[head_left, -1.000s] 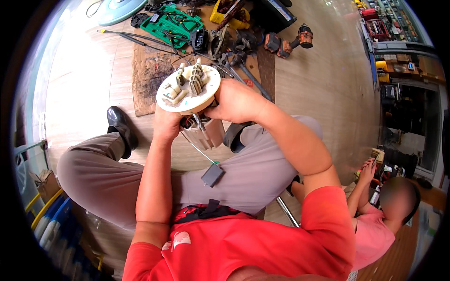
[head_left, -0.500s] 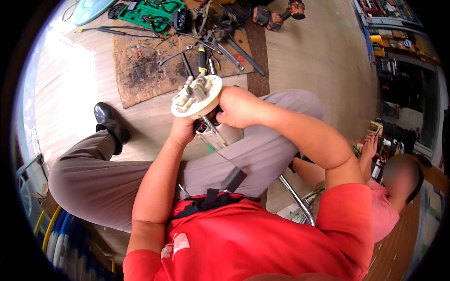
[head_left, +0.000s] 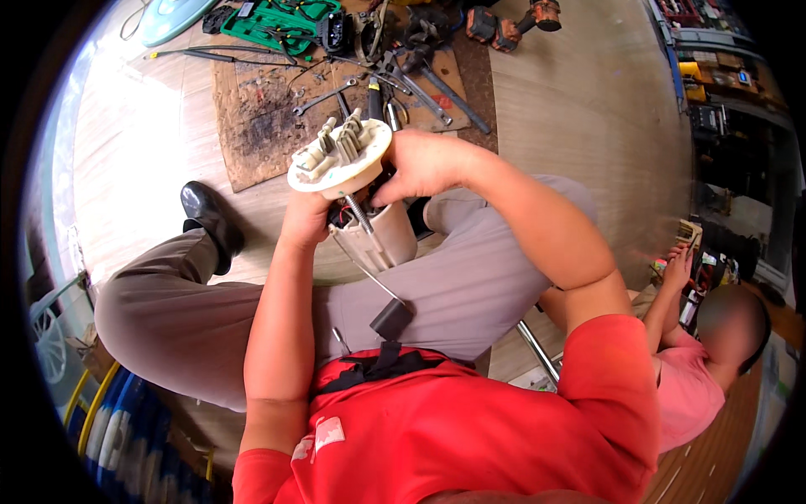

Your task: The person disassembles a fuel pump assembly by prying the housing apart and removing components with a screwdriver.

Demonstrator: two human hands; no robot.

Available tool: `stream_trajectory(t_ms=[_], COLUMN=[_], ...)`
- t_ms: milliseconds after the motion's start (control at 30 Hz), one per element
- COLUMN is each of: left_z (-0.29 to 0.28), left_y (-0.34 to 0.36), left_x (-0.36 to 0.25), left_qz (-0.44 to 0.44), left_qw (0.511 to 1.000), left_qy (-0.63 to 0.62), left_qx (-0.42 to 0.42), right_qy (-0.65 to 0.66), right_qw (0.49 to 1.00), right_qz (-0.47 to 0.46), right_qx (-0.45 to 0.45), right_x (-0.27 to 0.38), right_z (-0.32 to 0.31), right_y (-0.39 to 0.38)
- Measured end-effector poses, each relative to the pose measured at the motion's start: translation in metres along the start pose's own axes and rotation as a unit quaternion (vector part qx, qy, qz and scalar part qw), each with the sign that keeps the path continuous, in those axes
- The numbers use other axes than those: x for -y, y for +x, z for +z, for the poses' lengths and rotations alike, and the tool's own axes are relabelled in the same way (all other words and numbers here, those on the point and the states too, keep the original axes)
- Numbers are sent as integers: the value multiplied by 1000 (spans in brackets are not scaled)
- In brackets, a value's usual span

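A fuel pump module (head_left: 386,239) is tilted over my lap, between my hands. Its round off-white top plate (head_left: 340,178) carries several stubs and connectors. Below that, a coiled spring on a rod and some wiring lead into a whitish plastic canister. A thin wire arm runs from it to a black float (head_left: 392,319) above my thigh. My left hand (head_left: 306,220) is closed on the module under the plate's left side, its fingertips hidden. My right hand (head_left: 426,165) grips it at the plate's right side, thumb down by the gap above the canister.
A stained cardboard sheet (head_left: 252,126) on the floor ahead bears spanners (head_left: 323,97), pliers and a hammer-like tool. Behind are a green tool case (head_left: 277,29) and an orange-black cordless tool (head_left: 495,29). A person (head_left: 684,361) in pink sits at right, beside cluttered shelves.
The module has shifted slightly left and stands more upright, so more of the canister shows. The black float has swung left. Both hands have moved with it, still gripping.
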State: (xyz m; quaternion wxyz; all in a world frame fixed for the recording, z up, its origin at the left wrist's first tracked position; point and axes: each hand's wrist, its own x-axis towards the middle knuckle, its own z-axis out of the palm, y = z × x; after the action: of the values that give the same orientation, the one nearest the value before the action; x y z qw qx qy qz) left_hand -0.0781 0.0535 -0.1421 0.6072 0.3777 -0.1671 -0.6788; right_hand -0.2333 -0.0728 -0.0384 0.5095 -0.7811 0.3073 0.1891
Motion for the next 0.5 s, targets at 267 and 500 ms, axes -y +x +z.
stream_trajectory(t_ms=[267, 500], left_z=[-20, -42], left_y=[-40, -40], left_x=[-6, 26], left_qz=[-18, -83], left_qw=[999, 994], left_qy=[-6, -44], left_qx=[-32, -61], right_qy=[22, -86], right_qw=[996, 995], right_qz=[-82, -35], right_qx=[2, -38], right_x=[7, 2], right_z=[23, 46], right_y=[-3, -2])
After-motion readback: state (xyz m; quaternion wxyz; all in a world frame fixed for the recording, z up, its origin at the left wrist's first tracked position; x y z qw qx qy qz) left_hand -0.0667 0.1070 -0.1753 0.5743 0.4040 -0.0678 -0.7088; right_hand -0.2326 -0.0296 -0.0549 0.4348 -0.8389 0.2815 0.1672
